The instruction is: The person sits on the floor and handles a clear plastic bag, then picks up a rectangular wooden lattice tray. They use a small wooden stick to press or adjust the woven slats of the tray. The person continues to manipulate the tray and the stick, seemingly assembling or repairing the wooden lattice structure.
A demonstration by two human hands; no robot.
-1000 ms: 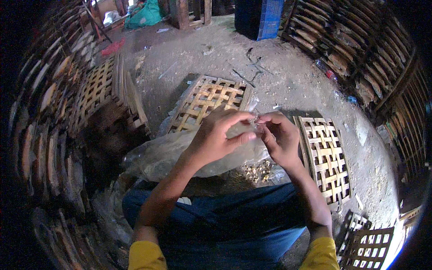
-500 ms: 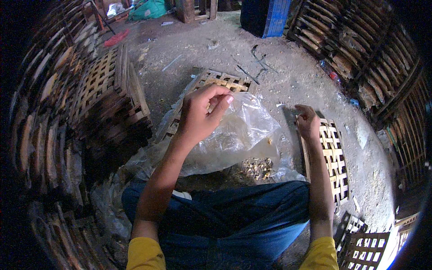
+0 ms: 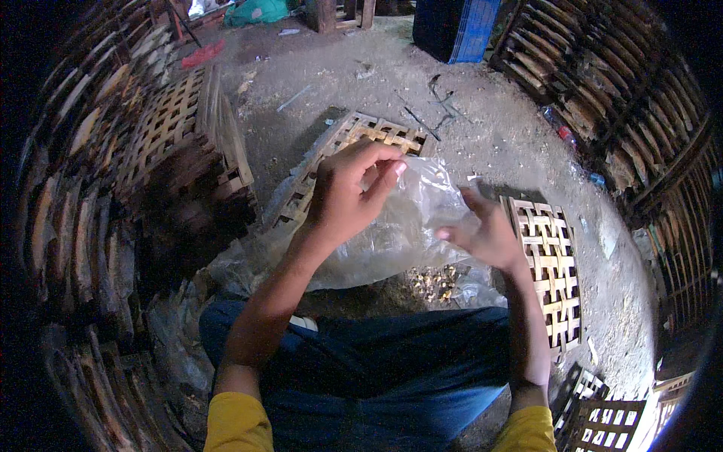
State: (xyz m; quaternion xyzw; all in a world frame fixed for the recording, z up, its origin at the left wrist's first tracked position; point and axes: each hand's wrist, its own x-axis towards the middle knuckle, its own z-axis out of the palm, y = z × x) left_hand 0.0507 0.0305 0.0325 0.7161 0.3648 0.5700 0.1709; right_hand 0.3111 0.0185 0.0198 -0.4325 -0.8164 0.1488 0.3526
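Observation:
My left hand (image 3: 354, 188) pinches the upper edge of a clear plastic sheet (image 3: 376, 241) between thumb and fingertips. The crinkled sheet hangs in front of my crossed legs and spreads to the lower left. At its right side, my right hand (image 3: 486, 233) has thumb and fingers apart, slightly blurred, with nothing seen between them. Behind the sheet lies a woven bamboo panel (image 3: 361, 129), partly hidden by my left hand and the plastic. Beside my right forearm is another woven panel (image 3: 553, 271). Small pale bits (image 3: 433, 285) lie on the ground between the sheet and my legs.
A tall stack of woven panels (image 3: 162, 128) stands to the left. Slatted racks (image 3: 595, 83) line the right side. A blue crate (image 3: 471, 34), a green sack (image 3: 256, 10) and dark strips (image 3: 437, 109) are farther back. More lattice panels (image 3: 610, 422) lie at lower right.
My right hand has swung left from the woven panel towards the plastic sheet, its fingers spreading. The left hand keeps its pinch, and the whole view has shifted slightly.

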